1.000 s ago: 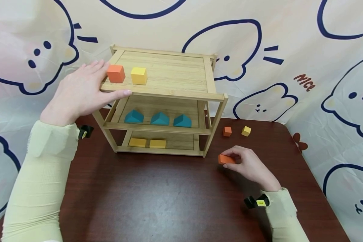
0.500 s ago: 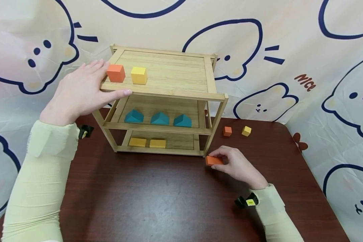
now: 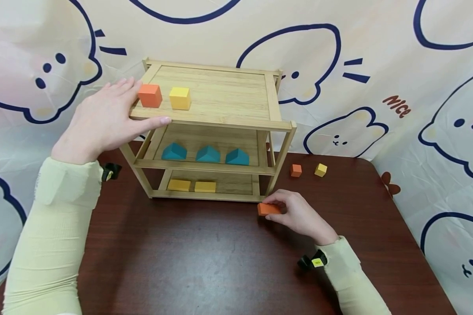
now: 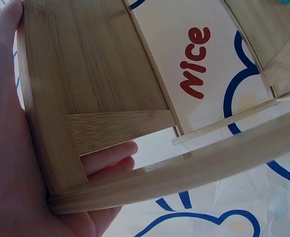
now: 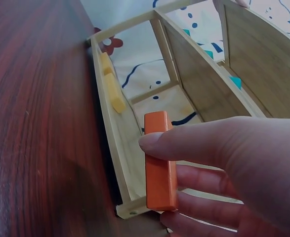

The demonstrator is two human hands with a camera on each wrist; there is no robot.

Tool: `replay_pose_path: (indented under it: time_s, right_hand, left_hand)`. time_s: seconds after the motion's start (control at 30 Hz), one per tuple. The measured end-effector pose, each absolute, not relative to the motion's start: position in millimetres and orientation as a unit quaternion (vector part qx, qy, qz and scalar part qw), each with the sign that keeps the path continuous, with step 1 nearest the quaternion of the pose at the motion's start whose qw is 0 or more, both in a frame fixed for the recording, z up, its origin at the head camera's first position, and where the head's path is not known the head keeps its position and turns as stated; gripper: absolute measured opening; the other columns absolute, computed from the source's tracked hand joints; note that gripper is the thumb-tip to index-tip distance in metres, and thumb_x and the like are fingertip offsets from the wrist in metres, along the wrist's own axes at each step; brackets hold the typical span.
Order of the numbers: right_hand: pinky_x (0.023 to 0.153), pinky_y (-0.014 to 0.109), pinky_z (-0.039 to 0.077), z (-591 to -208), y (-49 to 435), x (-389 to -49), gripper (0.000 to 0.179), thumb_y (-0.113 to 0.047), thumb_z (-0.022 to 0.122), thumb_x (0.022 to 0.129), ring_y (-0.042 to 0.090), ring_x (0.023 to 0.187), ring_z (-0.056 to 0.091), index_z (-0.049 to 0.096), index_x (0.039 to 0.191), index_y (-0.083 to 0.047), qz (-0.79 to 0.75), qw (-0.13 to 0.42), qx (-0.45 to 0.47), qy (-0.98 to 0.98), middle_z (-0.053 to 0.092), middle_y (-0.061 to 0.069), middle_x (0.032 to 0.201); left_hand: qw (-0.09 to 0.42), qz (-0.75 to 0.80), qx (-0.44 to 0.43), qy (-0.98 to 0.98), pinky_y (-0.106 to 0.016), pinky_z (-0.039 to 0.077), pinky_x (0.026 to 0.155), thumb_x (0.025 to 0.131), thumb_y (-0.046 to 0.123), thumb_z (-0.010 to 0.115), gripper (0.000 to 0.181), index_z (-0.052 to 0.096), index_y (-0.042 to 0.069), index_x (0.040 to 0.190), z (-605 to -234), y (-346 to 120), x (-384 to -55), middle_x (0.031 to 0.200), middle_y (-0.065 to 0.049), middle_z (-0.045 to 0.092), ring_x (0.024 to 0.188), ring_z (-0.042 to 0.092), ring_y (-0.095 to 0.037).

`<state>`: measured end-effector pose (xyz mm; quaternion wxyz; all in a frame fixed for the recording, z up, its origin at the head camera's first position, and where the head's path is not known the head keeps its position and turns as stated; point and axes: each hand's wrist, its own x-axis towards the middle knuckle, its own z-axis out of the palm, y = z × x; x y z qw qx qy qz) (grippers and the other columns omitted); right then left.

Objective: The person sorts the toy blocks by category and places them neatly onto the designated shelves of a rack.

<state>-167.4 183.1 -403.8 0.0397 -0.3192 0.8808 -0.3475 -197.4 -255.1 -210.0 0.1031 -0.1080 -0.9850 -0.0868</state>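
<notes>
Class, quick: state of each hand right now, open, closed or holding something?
Left hand: open, resting against the wooden shelf.
Right hand: holding the orange rectangular block.

Cartoon-print backdrop (image 3: pixel 205 43), red lettering (image 3: pixel 397 106), brown table (image 3: pixel 197 262)

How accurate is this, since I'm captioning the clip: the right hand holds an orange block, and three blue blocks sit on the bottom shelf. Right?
Not quite: the three blue blocks sit on the middle shelf, not the bottom shelf, as the head view shows. The right hand does hold an orange block.
</notes>
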Motion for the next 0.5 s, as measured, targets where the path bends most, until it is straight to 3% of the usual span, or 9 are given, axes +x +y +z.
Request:
replay_pose_path:
  time_s: [0.5]
  right_hand:
    - [0.084,0.035,0.054,-404.7,161.7,-167.4,0.031,-0.013,0.084,0.085,0.011,0.093,0.062,0.075,0.114,-0.017,-0.340,0.046,-0.320,0.883,0.068,-0.008,0.104]
  left_hand:
    - [0.106,-0.085,-0.112,-0.984,-0.060,0.015,0.119,0.090,0.077,0.050,0.106,0.027,0.000,0.160,-209.8,-255.2,-197.5,0.162,-0.028,0.022,0.148,0.019,-0.049]
